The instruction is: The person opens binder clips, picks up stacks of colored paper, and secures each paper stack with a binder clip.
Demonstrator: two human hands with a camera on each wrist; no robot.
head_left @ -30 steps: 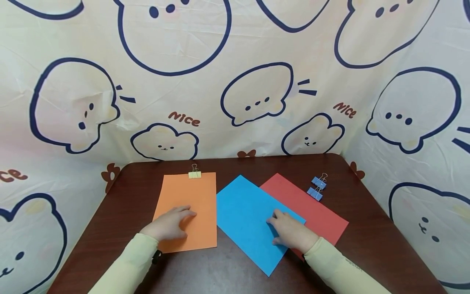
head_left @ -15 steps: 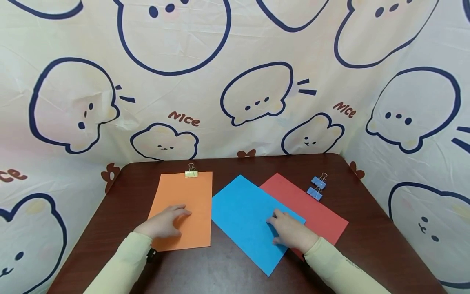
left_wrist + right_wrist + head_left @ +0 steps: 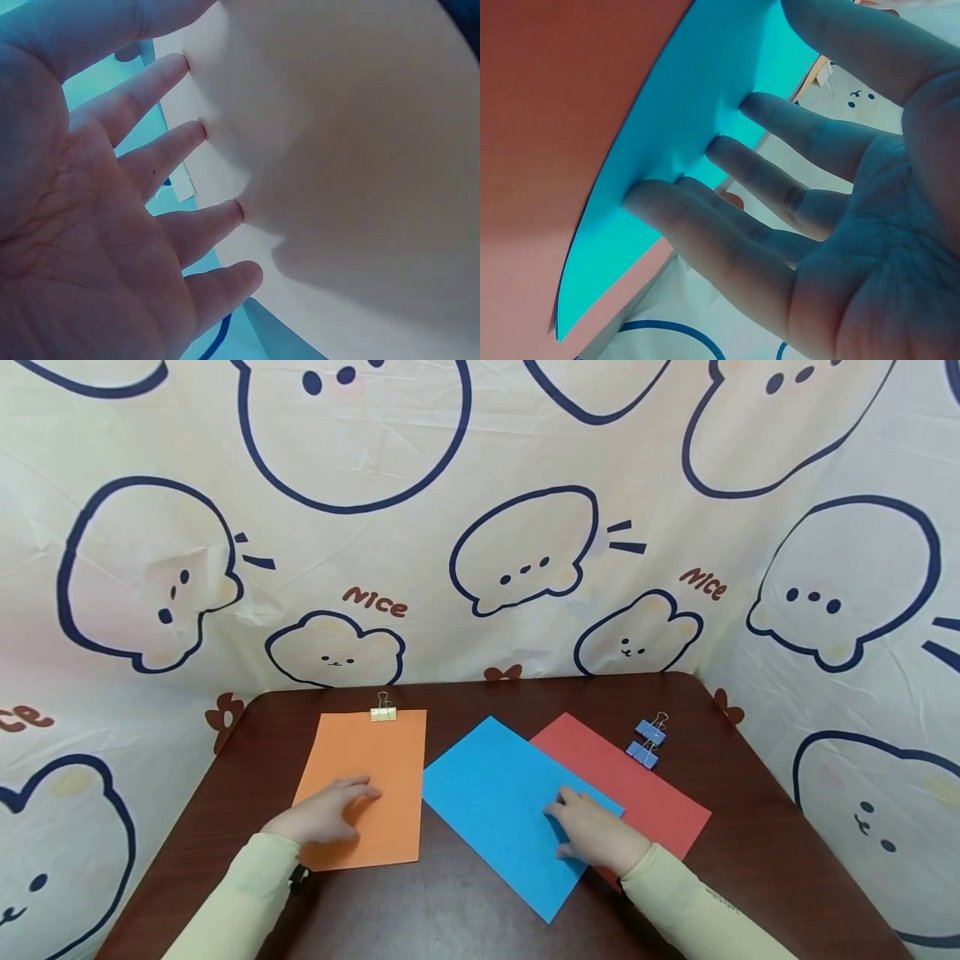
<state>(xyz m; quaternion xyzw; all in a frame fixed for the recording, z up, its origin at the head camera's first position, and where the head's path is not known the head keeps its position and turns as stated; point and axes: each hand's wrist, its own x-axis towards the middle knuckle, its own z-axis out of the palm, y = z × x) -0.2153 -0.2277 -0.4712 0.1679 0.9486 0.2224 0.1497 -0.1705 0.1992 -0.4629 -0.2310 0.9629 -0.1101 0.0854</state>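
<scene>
In the head view my left hand (image 3: pixel 326 812) rests its fingertips on an orange sheet of paper (image 3: pixel 382 752), spread out and flat-fingered. A pale yellow binder clip (image 3: pixel 383 714) is clamped on that sheet's top edge. My right hand (image 3: pixel 596 832) presses its fingertips on a blue sheet of paper (image 3: pixel 495 793), which lies slanted over part of a red sheet of paper (image 3: pixel 600 752). The blue sheet's left corner meets the orange sheet's right edge. In the left wrist view, fingertips (image 3: pixel 234 211) touch the paper; the right wrist view shows fingers (image 3: pixel 727 255) on the blue sheet.
Two blue binder clips (image 3: pixel 647 743) lie close together at the right rear, beyond the red sheet. Everything rests on a dark brown table (image 3: pixel 420 910). A cartoon-printed cloth (image 3: pixel 420 552) hangs behind the table and at both sides.
My left hand has slid the orange sheet, with its yellow clip, to the left. More of the blue sheet's left corner now shows. My right hand has stayed in place.
</scene>
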